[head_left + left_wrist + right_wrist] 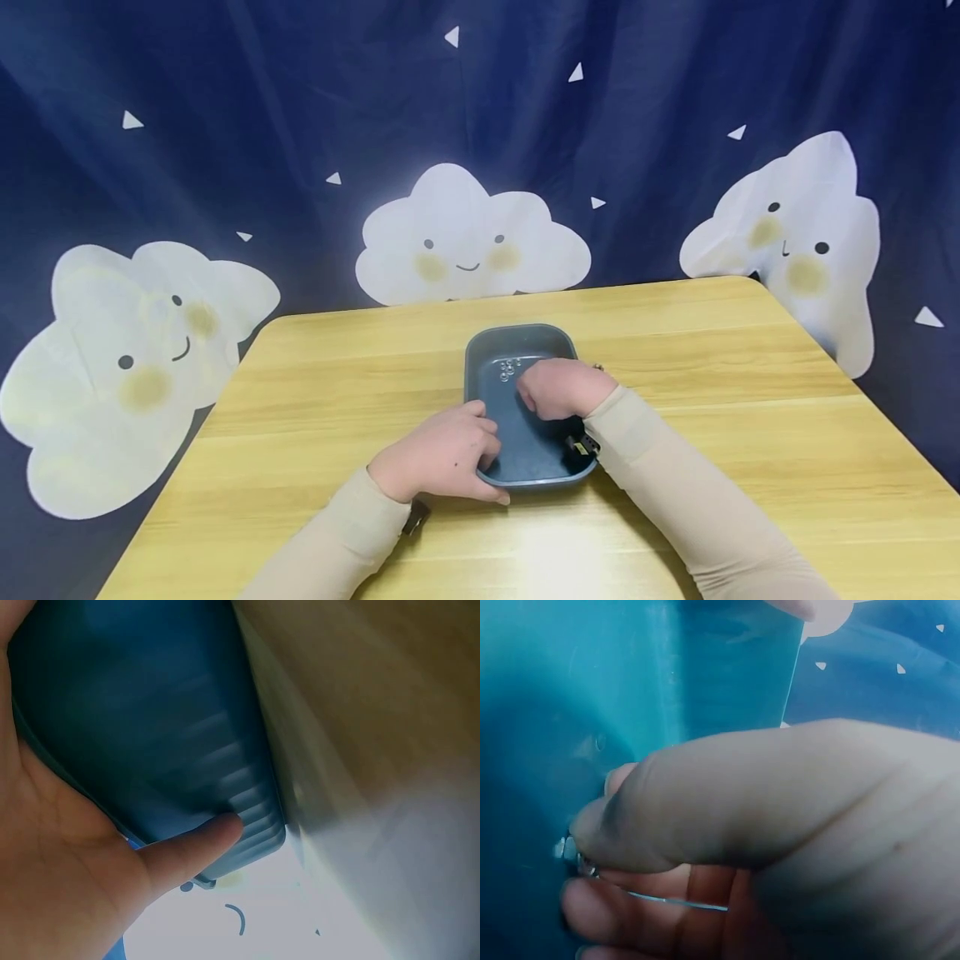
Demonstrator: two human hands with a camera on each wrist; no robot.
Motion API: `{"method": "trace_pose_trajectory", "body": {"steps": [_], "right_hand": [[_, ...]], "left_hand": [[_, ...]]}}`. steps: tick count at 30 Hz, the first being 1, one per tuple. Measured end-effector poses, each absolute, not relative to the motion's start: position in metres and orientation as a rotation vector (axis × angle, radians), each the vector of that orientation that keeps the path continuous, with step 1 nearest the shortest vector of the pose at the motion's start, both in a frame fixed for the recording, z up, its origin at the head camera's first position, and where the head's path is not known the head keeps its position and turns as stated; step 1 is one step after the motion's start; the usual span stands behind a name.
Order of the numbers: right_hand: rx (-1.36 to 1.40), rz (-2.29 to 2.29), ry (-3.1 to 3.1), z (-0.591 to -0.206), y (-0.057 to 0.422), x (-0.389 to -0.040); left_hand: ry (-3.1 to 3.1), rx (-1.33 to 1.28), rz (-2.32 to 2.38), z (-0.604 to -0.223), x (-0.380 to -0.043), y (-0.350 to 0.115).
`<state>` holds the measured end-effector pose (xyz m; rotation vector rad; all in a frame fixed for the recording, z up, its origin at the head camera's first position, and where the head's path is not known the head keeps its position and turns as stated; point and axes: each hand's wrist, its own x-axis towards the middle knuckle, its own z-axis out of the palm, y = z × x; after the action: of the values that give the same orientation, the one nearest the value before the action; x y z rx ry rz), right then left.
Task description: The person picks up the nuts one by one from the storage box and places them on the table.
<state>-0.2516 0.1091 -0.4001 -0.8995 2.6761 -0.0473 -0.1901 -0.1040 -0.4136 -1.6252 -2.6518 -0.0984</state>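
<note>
Right wrist: curled fingers [607, 915] pinch glassy beads [587, 865]; left fingers [487, 447] grip smooth, rounded tray [523, 452].

dark blue rounded rectangular tray [525, 454], lying flat, small clear beads [510, 369] clustered inside toward its far end

Free gap over tray [525, 454] between hands [448, 450] [566, 387]

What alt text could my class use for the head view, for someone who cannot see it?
A person's left hand grips the near left corner of a blue-grey tray on a wood-grain table, while the right hand is curled inside it, beside several small, clear, bead-like pieces. Behind hangs a dark blue curtain with white cartoon clouds.
</note>
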Motion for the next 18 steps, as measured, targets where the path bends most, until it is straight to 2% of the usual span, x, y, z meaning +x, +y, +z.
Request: {"method": "trace_pose_trajectory", "body": {"steps": [18], "right_hand": [[-0.899,-0.056,2.679,-0.4,0.1071,-0.2498]], "left_hand": [[-2.656,-1.603,-0.117,-0.413,-0.1881,-0.1069]]}}
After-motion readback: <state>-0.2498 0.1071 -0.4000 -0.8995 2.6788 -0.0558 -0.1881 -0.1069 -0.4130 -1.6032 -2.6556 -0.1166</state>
